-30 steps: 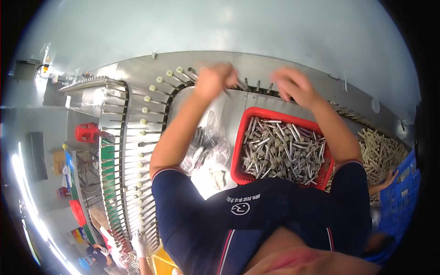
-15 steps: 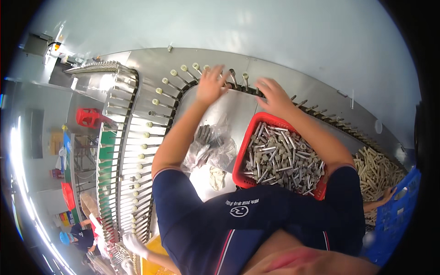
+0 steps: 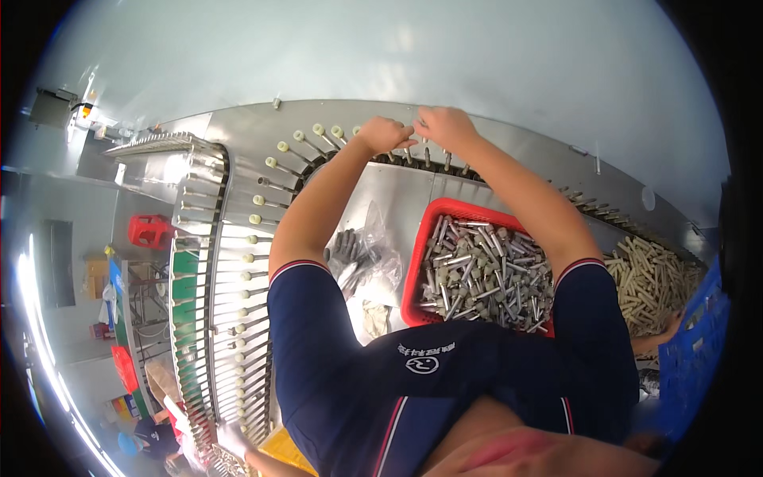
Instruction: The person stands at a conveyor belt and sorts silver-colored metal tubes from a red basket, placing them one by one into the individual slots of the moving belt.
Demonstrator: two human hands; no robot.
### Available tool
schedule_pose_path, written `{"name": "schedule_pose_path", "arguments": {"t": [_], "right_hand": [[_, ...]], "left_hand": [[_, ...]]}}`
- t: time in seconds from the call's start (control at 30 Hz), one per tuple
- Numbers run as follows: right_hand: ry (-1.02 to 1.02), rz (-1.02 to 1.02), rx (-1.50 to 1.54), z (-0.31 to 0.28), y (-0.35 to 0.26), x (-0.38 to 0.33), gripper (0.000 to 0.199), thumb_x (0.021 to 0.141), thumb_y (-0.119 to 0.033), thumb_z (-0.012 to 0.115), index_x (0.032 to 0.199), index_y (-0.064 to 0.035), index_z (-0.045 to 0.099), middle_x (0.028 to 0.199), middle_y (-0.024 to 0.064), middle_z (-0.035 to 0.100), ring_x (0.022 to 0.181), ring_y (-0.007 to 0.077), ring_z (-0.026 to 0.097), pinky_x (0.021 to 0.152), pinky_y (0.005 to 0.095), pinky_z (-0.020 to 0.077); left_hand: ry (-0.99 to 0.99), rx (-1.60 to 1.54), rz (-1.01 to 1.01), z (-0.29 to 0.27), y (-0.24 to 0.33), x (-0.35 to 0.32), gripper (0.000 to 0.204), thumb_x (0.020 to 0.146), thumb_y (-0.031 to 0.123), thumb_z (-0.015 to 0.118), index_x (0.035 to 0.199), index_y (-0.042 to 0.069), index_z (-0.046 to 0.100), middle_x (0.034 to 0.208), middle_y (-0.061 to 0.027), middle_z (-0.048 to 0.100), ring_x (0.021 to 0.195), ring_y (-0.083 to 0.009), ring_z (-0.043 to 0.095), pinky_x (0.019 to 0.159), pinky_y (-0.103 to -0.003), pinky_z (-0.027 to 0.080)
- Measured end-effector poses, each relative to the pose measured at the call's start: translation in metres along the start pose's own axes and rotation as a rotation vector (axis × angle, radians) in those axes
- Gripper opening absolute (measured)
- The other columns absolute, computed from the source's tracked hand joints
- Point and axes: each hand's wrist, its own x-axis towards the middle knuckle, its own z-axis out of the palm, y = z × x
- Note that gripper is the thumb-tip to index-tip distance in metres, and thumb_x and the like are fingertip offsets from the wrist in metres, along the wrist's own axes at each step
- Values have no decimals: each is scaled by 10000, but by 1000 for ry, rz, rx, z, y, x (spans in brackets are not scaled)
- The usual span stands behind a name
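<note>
Grey, slender metal pins (image 3: pixel 427 158) stand in line near the right hand (image 3: pixel 444 127).

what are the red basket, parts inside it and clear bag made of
Red basket: probably moulded plastic, semi-gloss; uniform colour, thick rim.
Parts inside: likely polished metal shanks, silvery glints; duller grey heads unclear.
Clear bag: glossy plastic film, apparently; see-through, crinkled.

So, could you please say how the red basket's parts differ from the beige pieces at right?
Colour: the basket parts are silvery with greyish heads; the beige pieces look evenly pale.
Shape: many basket parts show a thicker head on a shaft; the beige pieces look like plain sticks.
Place: the basket parts lie in the red basket; the beige pieces lie farther right, near the blue crate.
Both are jumbled, elongated items.
</note>
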Motion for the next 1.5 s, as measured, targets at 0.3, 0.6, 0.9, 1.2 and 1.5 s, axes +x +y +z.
{"name": "schedule_pose_path", "arguments": {"t": [0.3,0.6,0.9,1.2,1.5], "right_hand": [[-590,208,263,-105,28,-226,234,828,-294,594,815,-63,563,810,161,596,800,332,591,676,418,454],[-228,92,95,-45,36,-224,522,791,-228,647,1247,-39,480,1247,175,501,1174,350,461,978,446,380],[-89,-60,-7,34,7,-12,464,759,-338,664,1134,-97,537,1023,136,589,935,328,585,805,442,456],[-87,52,190,21,51,-34,336,779,-408,613,769,-73,614,690,129,632,600,310,614,563,405,499],[-445,35,358,-134,-14,-141,245,737,-221,677,725,-43,509,638,123,559,607,310,571,562,422,423]], "left_hand": [[181,-760,71,-82,212,-38,356,760,380,654,944,82,589,913,-124,625,866,-299,618,712,-399,497],[40,-406,-391,29,218,-72,647,768,395,679,1336,188,447,1442,-153,317,1328,-337,294,1051,-577,217],[160,-1,-214,-8,11,-24,351,838,426,591,1057,156,546,978,-95,622,938,-283,594,807,-461,460],[698,-441,-340,-121,51,7,269,783,333,689,785,101,554,654,-80,617,526,-267,606,453,-354,467],[-57,-930,-133,-8,266,-72,596,731,382,736,1187,74,506,1192,-169,536,1091,-316,532,902,-419,442]]}}
